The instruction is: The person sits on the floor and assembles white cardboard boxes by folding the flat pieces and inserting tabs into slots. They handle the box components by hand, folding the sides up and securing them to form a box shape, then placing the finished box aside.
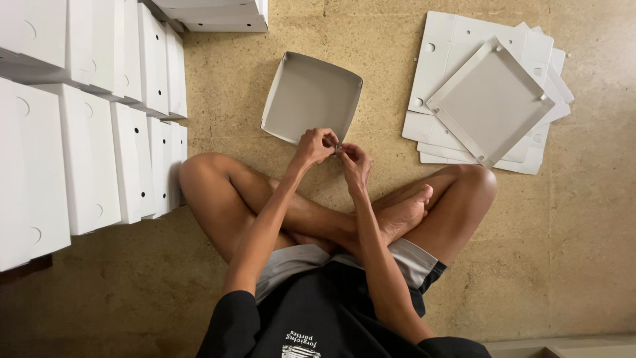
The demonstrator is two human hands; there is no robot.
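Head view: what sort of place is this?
Probably a makeshift box-folding spot on a bare floor: rows of folded white boxes, a stack of flat cardboard blanks, and an open tray beside both hands.

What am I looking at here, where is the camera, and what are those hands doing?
There is no machine here. One camera sits on a person's head and looks straight down, so you see their own crossed legs on a tan floor. The left hand and right hand meet at the near edge of a shallow grey cardboard tray, pinching something too small to make out. To the right lies a stack of flat white box blanks with another grey tray on top. Along the left stand rows of folded white boxes.
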